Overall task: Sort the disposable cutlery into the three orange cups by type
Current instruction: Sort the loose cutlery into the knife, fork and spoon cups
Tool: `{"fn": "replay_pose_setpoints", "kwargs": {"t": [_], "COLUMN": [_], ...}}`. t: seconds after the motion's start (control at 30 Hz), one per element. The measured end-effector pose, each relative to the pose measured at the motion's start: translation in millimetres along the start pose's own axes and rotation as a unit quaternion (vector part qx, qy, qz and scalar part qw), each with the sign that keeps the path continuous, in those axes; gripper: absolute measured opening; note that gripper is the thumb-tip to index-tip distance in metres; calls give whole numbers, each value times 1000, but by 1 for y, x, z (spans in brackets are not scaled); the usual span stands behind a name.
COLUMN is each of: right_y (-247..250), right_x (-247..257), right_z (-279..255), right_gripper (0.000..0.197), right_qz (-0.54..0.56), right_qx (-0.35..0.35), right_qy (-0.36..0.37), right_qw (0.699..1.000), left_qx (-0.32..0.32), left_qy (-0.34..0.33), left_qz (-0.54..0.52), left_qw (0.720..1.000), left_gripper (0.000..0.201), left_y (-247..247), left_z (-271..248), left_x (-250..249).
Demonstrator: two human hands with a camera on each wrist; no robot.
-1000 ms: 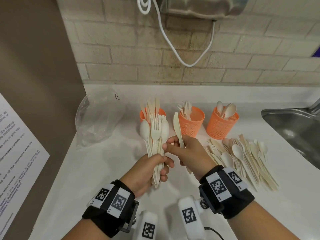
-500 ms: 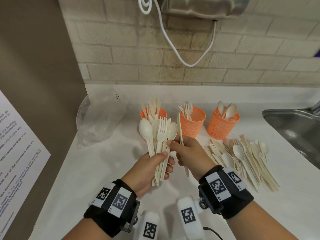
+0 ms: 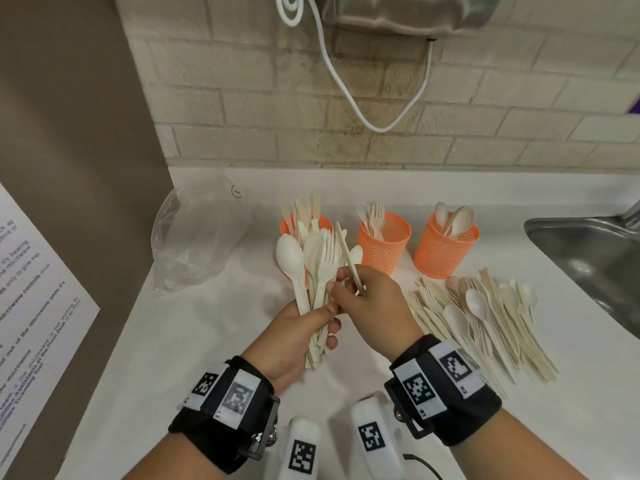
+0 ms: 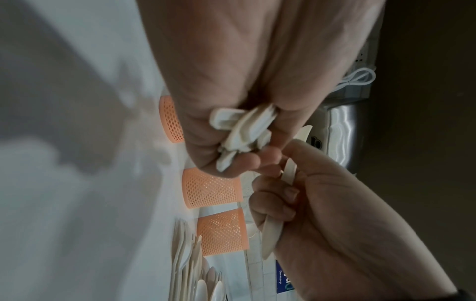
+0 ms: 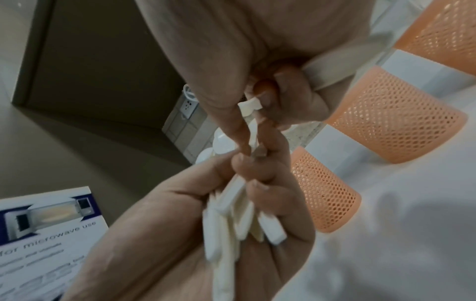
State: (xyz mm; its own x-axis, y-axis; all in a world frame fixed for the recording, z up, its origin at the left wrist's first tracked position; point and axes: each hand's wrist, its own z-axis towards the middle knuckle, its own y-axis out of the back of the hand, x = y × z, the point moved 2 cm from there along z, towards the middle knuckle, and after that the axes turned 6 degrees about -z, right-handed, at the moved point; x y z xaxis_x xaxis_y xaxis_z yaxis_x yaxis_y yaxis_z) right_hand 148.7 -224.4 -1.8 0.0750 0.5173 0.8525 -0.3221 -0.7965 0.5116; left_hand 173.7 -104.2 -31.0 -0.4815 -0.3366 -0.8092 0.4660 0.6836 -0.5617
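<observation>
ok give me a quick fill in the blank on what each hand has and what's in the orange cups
1. The left hand grips a mixed bundle of cream plastic cutlery, while the right hand pinches a single cream plastic ____.
2. The middle orange mesh cup holds only ____.
3. The orange mesh cup nearest the steel sink holds ____.
4. The unsorted pile of cream cutlery lies on the white counter to the ____ of both hands.

Missing words: knife; forks; spoons; right

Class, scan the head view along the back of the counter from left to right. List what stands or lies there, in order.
Clear plastic bag → cup of knives → cup of forks → cup of spoons → steel sink.
</observation>
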Motion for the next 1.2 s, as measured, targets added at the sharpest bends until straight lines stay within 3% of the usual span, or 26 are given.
{"fn": "replay_pose_setpoints", "kwargs": {"t": [0.17, 0.3, 0.47, 0.6, 0.67, 0.83, 1.0, 1.07, 1.13, 1.2], "right_y": [2, 3, 8, 18, 22, 21, 15, 13, 9, 5], "right_x": [0, 6, 7, 5, 5, 0, -9, -11, -10, -8], "right_z": [3, 2, 3, 8, 10, 8, 1, 0, 1, 4], "right_gripper": [8, 17, 7, 14, 16, 15, 34, 33, 24, 44], "right_qz": [115, 168, 185, 210, 255, 257, 233, 243, 220, 189], "right_qx": [46, 56, -3, -101, -113, -68, -12, -3, 12, 43], "right_qy": [-56, -83, -98, -73, -59, -63, -92, -102, -104, -103], "right_qw": [991, 981, 978, 970, 959, 962, 968, 965, 970, 976], "left_qx": [-2, -19, -14, -27, -34, -49, -73, -72, -72, -81], "left_qy": [-6, -4, 5, 12, 12, 15, 5, -6, -17, -40], "left_qz": [13, 13, 16, 29, 28, 2, 19, 38, 85, 199], "left_qw": [1000, 1000, 1000, 999, 999, 999, 997, 997, 994, 976], "left_gripper": [25, 28, 30, 30, 30, 28, 43, 34, 25, 25], "left_y": [4, 8, 11, 15, 15, 13, 13, 12, 11, 11], "left_z": [0, 2, 3, 4, 4, 4, 6, 5, 5, 7], "left_x": [-1, -1, 2, 6, 7, 4, 2, 1, 1, 3]}}
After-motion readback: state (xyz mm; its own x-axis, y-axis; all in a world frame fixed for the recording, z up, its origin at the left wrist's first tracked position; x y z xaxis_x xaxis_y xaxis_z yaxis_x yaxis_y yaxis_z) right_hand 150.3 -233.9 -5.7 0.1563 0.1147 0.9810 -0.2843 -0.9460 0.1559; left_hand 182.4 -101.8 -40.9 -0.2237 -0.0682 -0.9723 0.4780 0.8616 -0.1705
